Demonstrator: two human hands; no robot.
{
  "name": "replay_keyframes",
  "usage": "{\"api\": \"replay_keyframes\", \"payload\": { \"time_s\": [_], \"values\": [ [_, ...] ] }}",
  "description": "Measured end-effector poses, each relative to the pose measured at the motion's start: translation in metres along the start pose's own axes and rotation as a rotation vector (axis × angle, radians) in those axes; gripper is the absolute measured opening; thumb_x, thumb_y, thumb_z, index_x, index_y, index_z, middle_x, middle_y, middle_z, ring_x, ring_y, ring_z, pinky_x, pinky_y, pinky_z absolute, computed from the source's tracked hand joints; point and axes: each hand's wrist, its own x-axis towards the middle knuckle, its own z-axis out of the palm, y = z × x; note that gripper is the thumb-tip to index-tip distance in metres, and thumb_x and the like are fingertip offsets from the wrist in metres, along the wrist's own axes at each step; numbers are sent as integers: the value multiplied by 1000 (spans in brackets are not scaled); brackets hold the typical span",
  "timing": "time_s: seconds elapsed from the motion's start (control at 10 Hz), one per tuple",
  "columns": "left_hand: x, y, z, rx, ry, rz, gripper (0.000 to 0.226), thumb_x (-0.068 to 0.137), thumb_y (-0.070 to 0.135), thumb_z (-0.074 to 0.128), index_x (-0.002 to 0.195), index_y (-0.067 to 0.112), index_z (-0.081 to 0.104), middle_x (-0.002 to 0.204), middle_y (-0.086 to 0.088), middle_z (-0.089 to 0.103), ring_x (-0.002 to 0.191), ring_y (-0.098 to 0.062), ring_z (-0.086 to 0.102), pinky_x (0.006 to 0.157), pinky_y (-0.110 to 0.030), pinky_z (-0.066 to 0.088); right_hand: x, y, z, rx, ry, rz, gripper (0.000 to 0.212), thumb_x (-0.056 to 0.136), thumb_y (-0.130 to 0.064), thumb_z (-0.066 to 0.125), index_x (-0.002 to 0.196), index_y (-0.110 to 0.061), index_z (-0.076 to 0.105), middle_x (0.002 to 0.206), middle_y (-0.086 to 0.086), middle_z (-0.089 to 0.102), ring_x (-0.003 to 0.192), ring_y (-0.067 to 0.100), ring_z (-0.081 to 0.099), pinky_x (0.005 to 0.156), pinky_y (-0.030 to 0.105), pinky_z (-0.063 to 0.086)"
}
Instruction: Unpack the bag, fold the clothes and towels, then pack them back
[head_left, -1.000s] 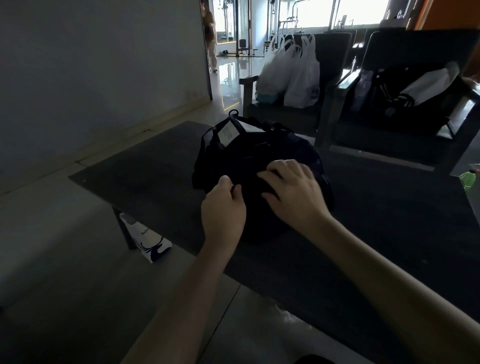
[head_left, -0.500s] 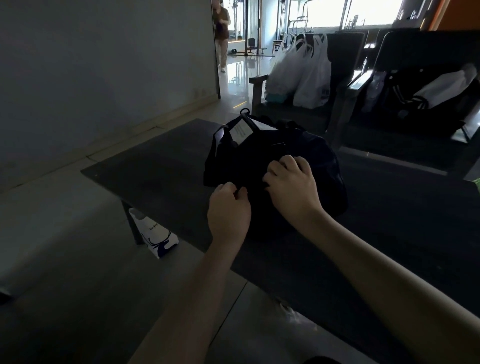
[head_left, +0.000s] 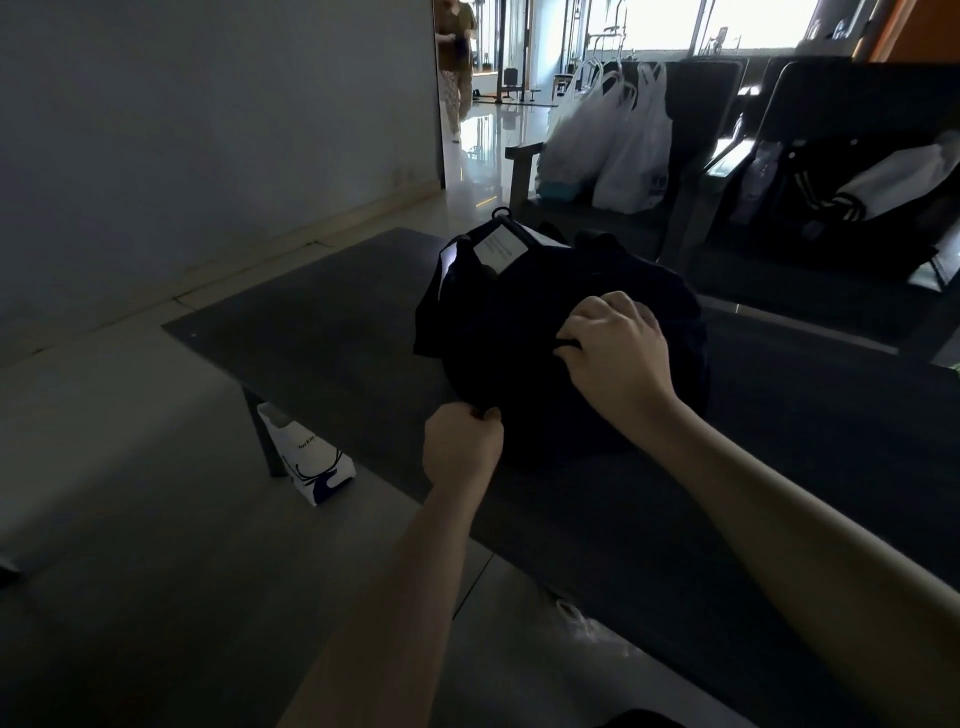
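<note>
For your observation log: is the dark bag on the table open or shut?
Cannot tell. The bag is too dark to show an opening; left hand and right hand grip it.

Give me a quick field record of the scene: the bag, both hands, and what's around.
bag: black, lying on the dark table, white tag at its far end
bag opening: too dark to tell
left hand: fingers pinch the bag's near edge
right hand: fingers curled, gripping the bag's top
clothes, towels: none in view
floor: white paper bag beside the table leg
behind: white plastic bags on a dark chair
</note>
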Motion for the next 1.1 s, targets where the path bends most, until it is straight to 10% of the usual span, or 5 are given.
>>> {"api": "replay_keyframes", "payload": {
  "time_s": [0.4, 0.7, 1.0, 1.1],
  "values": [
    [-4, -29, 34, 393, -40, 3, 29, 90, 40, 54, 97, 16, 68, 126, -4, 54, 124, -26, 40, 96, -43, 38, 0, 12, -7, 104, -13, 90, 18, 88, -22, 63, 101, -14, 72, 108, -3, 65, 113, 18, 48, 94, 31, 36],
    [-14, -42, 30, 524, -143, 76, 33, 98, 34, 41, 113, 15, 63, 130, -3, 49, 126, -26, 36, 101, -46, 31, -18, 1, -2, 53, -5, 10, 14, 80, -10, 70, 93, -8, 73, 103, 6, 67, 108, 28, 56, 99, 43, 40],
    [-14, -29, -40, -77, -225, 114, 31, 100, 38, 38, 78, 24, 53, 85, 3, 58, 79, -12, 55, 71, -31, 40, -34, -14, -21, 63, -329, 70, 50, 93, -26, 54, 141, -19, 42, 148, -4, 37, 141, 15, 22, 117, 41, 14],
    [-12, -17, -68, -211, -257, 92, 31, 101, 40, 38, 95, 17, 57, 102, -6, 63, 92, -20, 58, 87, -39, 47, -39, -26, -35, 208, -316, 167, 43, 93, -31, 55, 134, -18, 51, 143, -2, 45, 136, 16, 34, 114, 39, 24]
  ]
}}
